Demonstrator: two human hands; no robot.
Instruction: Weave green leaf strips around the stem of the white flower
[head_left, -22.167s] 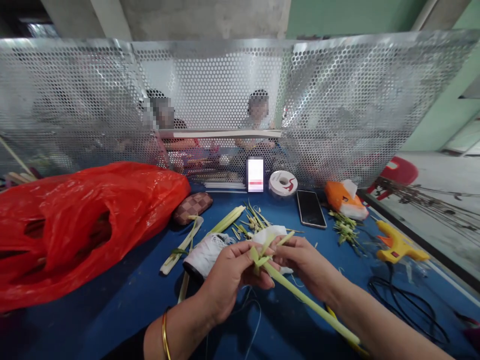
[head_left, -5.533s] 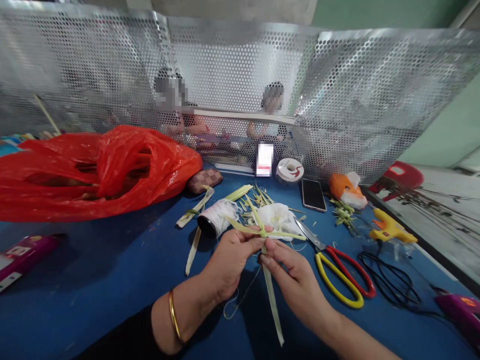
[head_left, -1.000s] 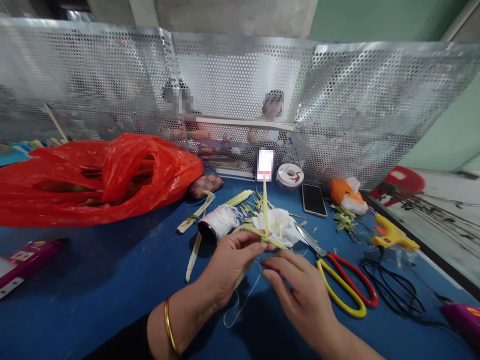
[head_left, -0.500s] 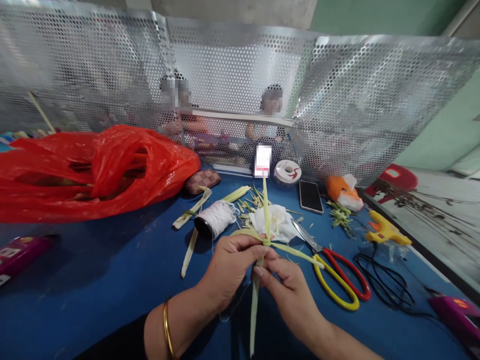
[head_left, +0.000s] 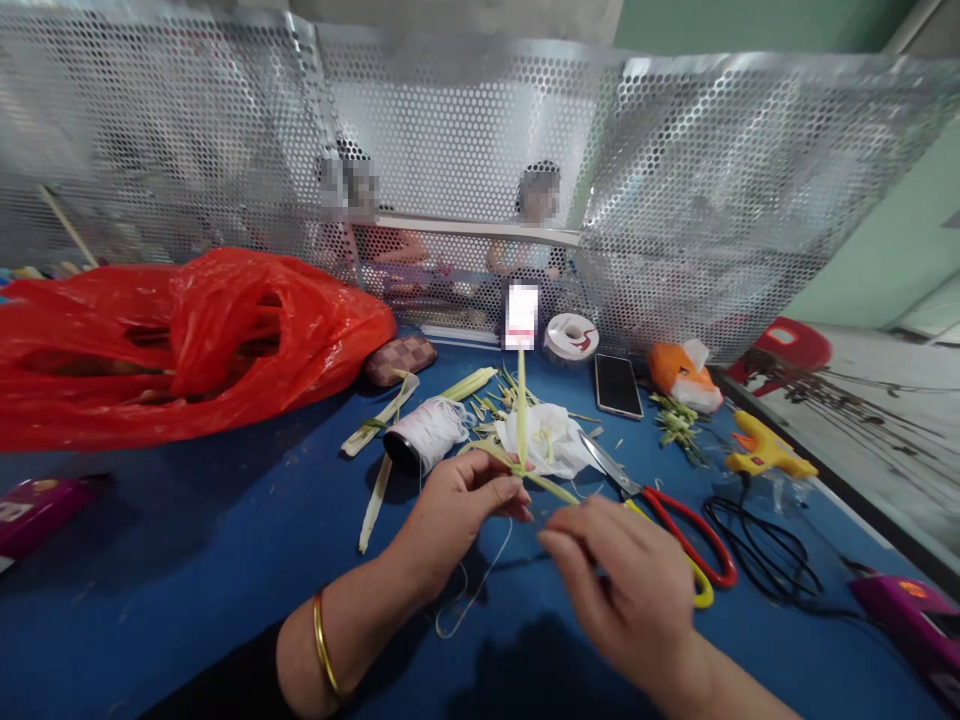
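Note:
My left hand (head_left: pixel 457 510) pinches a knot of pale green palm leaf strips (head_left: pixel 520 440); one strip stands upright, others splay sideways. My right hand (head_left: pixel 626 585) hovers just right of it, fingers curled and pinched, apparently on a thin white thread (head_left: pixel 480 585) that loops down to the blue table (head_left: pixel 225 560). What it holds is too fine to confirm. A spool of white thread (head_left: pixel 425 437) lies just beyond my left hand.
Red-and-yellow scissors (head_left: pixel 679 535), crumpled white plastic (head_left: pixel 551 437), leaf scraps (head_left: pixel 679 425), a phone (head_left: pixel 618 385), tape roll (head_left: pixel 571 338), yellow glue gun (head_left: pixel 765 453) with black cord (head_left: pixel 765 560), red plastic bag (head_left: pixel 172 345). A perforated metal screen (head_left: pixel 712 200) stands behind; two people sit beyond it.
My right hand has let go of the long lower strip and drawn back toward me and right. The left hand still holds the knot, with one strip upright.

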